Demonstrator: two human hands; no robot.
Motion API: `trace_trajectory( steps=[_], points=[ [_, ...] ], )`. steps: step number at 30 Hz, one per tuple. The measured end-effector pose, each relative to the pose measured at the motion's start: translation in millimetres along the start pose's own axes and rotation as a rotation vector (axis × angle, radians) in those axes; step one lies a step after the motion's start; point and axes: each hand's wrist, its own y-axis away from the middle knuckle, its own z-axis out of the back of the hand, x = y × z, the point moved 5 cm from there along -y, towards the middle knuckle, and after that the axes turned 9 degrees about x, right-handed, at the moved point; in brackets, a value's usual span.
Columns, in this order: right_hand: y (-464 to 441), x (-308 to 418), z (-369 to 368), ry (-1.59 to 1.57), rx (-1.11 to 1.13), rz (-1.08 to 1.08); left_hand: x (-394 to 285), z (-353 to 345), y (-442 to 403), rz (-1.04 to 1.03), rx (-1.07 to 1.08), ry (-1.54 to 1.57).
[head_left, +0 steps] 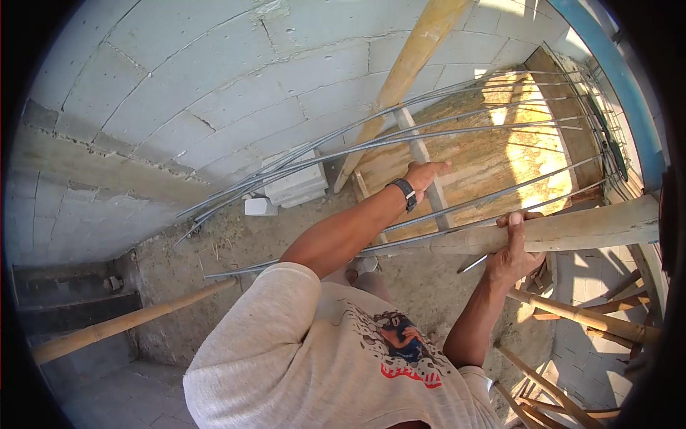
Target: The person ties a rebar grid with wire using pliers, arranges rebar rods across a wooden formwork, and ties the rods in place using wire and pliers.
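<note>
My left hand (427, 179), a dark watch (406, 193) on its wrist, reaches over a wooden batten (420, 154) with its fingers stretched out. Whether it touches the batten I cannot tell. Several long steel rebars (350, 149) run past it on both sides, above a plywood panel (464, 136). Farther right, my right hand (513, 250) is closed over a thick bamboo pole (593, 227), thumb on top. A slim metal tool (473, 264) sticks out from under that hand; its other end is hidden by the palm.
A grey block wall (214, 86) curves behind the rebars. One bamboo post (407, 71) leans against it beside pale blocks (296, 182). Another bamboo pole (136, 318) slants at the left. Steel bars and a blue beam (622, 79) stand at the right; more poles (586, 314) lie below.
</note>
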Motion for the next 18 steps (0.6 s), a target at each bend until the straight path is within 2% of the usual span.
trace_trajectory(
  steps=[4,7,10,13,15,18],
  points=[
    [-4.6,-2.7,-6.8,0.001,-0.027,0.004,-1.3,11.0,-25.6,-0.018,0.029,0.063],
    [-16.9,-5.6,-15.5,0.014,-0.049,0.027,-35.6,9.4,-7.5,-0.042,0.129,0.053],
    [-21.8,-12.2,-33.1,-0.027,-0.076,-0.003,-45.7,35.1,-35.5,-0.068,0.037,-0.06],
    [-20.8,-31.6,-42.0,0.008,-0.071,0.05,-56.3,54.8,-42.0,0.074,-0.095,-0.045],
    [-22.6,-34.4,-43.5,0.114,-0.084,0.109,-61.1,61.5,-58.0,0.068,0.086,-0.019],
    [-18.7,-27.7,-48.2,0.036,-0.132,0.054,-69.8,53.6,-38.4,0.014,0.021,-0.069]
  ],
)
